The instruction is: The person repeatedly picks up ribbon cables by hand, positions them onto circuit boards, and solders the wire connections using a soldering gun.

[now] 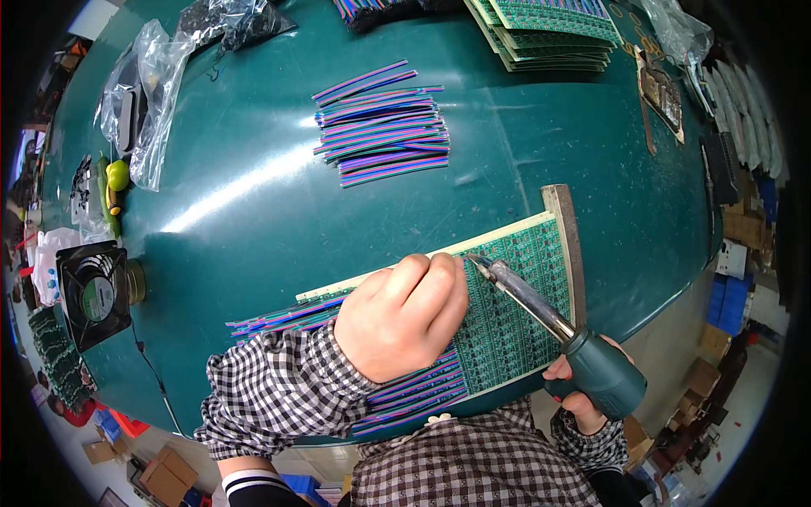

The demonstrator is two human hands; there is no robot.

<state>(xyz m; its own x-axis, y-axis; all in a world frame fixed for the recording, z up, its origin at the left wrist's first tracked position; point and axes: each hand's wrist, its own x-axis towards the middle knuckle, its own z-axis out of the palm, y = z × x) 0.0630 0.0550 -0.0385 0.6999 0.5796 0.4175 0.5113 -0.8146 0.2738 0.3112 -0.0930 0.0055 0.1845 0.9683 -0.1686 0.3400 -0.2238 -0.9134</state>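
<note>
A green circuit-board panel (517, 296) with pale edge strips lies near the table's front, and multicoloured ribbon wires (422, 390) run leftward from its soldered rows. Over its upper left part, my left hand (405, 317) is closed in a pinch on a ribbon wire, whose end is mostly hidden by the fingers. My right hand (583, 404) grips a dark green soldering gun (604, 372) by its handle. The gun's metal tip touches or hovers just above the panel beside my left fingertips; I cannot tell which. A grey-brown bar (564, 245) stands along the panel's right edge.
Cut ribbon wires (384, 127) lie in a pile beyond the panel. Stacked green panels (553, 38) sit at the far right, near a worn tray (661, 95). On the left are a black fan (93, 291), a green fruit (117, 175) and clear plastic bags (160, 93).
</note>
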